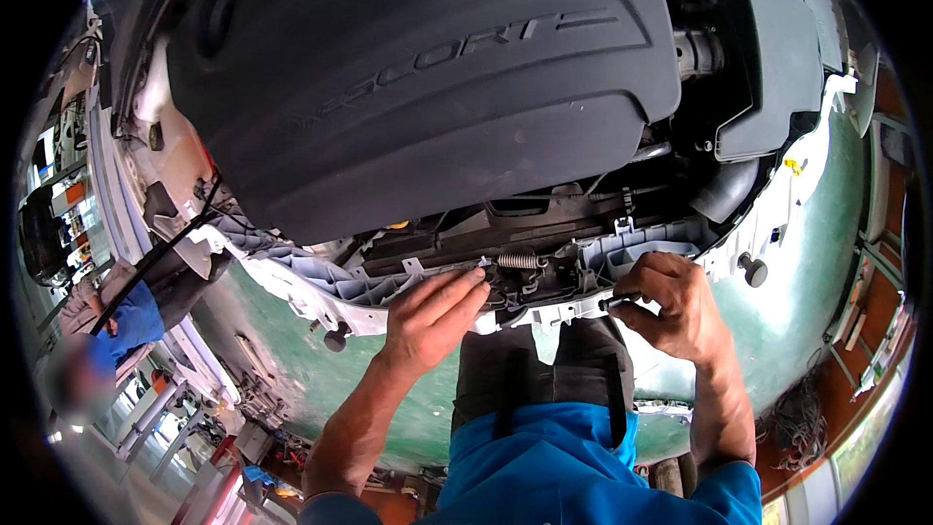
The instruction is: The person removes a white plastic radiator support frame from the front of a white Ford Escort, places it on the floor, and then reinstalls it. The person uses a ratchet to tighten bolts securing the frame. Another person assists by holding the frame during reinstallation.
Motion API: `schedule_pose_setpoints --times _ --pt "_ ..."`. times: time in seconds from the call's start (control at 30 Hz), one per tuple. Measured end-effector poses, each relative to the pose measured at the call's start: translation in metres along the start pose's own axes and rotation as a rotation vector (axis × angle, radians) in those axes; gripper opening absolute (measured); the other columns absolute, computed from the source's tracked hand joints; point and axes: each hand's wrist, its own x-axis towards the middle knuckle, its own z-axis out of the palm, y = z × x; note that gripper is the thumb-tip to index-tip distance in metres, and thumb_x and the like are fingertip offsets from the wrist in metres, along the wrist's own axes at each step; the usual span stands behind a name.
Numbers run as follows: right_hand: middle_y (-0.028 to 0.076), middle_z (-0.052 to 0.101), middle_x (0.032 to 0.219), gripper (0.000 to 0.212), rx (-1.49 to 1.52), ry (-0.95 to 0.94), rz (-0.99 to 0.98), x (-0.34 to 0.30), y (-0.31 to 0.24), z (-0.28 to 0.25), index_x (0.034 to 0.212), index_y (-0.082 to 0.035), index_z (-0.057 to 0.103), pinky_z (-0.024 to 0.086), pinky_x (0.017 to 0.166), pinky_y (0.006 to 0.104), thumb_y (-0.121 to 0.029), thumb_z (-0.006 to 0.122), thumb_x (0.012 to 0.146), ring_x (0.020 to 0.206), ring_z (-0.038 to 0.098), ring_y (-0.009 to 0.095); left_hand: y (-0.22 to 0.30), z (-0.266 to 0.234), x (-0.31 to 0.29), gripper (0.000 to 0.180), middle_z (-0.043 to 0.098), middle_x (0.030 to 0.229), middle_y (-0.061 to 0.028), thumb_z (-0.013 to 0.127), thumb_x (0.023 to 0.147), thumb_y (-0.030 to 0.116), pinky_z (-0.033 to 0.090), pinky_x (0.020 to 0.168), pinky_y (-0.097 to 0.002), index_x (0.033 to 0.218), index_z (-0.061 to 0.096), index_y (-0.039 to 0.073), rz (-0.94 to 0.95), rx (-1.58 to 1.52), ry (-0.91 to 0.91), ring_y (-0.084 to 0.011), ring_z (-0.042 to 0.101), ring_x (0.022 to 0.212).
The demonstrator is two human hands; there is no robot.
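My left hand [432, 316] lies with its fingers stretched out on the light grey front crossmember [360, 299] of a car, beside the hood latch. A coil spring [520, 261] of the latch shows just right of its fingertips. At the right, my right hand [671, 306] is closed in a pinch at the crossmember's front edge. Between its thumb and fingers is a small black piece [611, 303], mostly hidden, whose kind I cannot make out. Beyond both hands lies the large black engine cover [437, 87].
A black air box [773, 68] and a ribbed hose [698, 53] sit right of the cover. Round black rubber stops [753, 270] stick out from the crossmember. Another person [136, 321] in blue is at the left, by a thin black rod. Cables [799, 433] lie on the floor.
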Motion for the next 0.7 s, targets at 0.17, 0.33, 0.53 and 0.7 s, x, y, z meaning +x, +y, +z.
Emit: schedule_pose_setpoints --times 0.17,0.33,0.53,0.7 --pt "0.007 0.064 0.079 0.026 -0.003 0.004 -0.032 -0.001 0.003 0.003 0.081 -0.005 0.067 0.051 0.064 0.0389 -0.006 0.084 0.062 0.073 0.064 0.028 -0.006 0.008 -0.001 0.024 0.072 0.103 -0.0096 0.076 0.070 -0.002 0.059 0.069 -0.0309 0.093 0.073 0.000 0.035 0.008 0.011 -0.0225 0.070 0.086" --pt "0.007 0.065 0.079 0.025 -0.018 -0.014 -0.036 0.000 0.003 0.002 0.080 -0.005 0.067 0.051 0.064 0.0377 -0.006 0.085 0.062 0.073 0.065 0.027 -0.004 0.012 -0.001 0.025 0.072 0.103 -0.0104 0.076 0.068 -0.004 0.059 0.069 -0.0320 0.093 0.073 -0.001 0.013 -0.027 0.052 -0.0225 0.070 0.084" --pt "0.008 0.065 0.080 0.024 -0.009 -0.024 -0.034 0.001 0.002 0.000 0.080 -0.005 0.067 0.051 0.065 0.0382 -0.005 0.083 0.063 0.073 0.065 0.027 -0.009 0.018 -0.006 0.034 0.071 0.107 -0.0116 0.078 0.065 -0.004 0.059 0.073 -0.0343 0.099 0.072 -0.002 -0.107 -0.114 0.040 -0.0249 0.070 0.087" --pt "0.007 0.064 0.078 0.021 0.025 -0.030 -0.039 0.001 0.004 -0.001 0.080 -0.006 0.067 0.050 0.065 0.0386 -0.006 0.081 0.065 0.072 0.064 0.027 -0.012 0.017 -0.007 0.040 0.070 0.110 -0.0115 0.079 0.063 -0.004 0.059 0.077 -0.0356 0.102 0.071 -0.003 -0.114 -0.122 0.029 -0.0269 0.069 0.089"
